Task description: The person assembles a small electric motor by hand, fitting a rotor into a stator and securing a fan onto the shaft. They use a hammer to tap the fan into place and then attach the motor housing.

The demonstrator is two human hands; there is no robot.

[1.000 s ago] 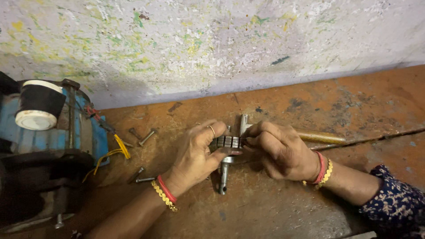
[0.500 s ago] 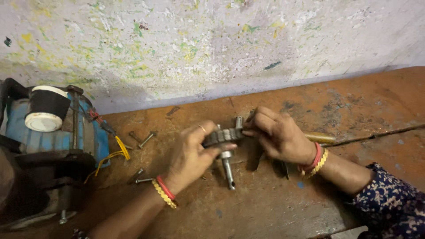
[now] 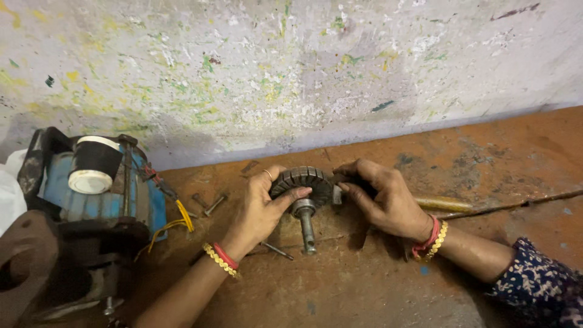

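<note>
A: Rotor (image 3: pixel 302 184) with ribbed round body, I see it in the head view between both hands, its shaft (image 3: pixel 306 228) pointing toward me, just over the desk (image 3: pixel 376 285).

B: How is each grip?

A: Left hand (image 3: pixel 258 209) is grasping the body, thumb across the front. Right hand (image 3: pixel 382 197) pinches the other side; I think this steadies it.

B: And the surroundings?

A: Desk is rusty orange, with loose bolts (image 3: pixel 209 203) and a blue motor (image 3: pixel 91 182) at left. Wall (image 3: pixel 291 67) is paint-spattered.

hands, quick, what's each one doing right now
Left hand: closed on the motor rotor, thumb across its ribbed face.
Right hand: fingers curled against the rotor's right side, gripping it; what lies under them cannot be told.
</note>
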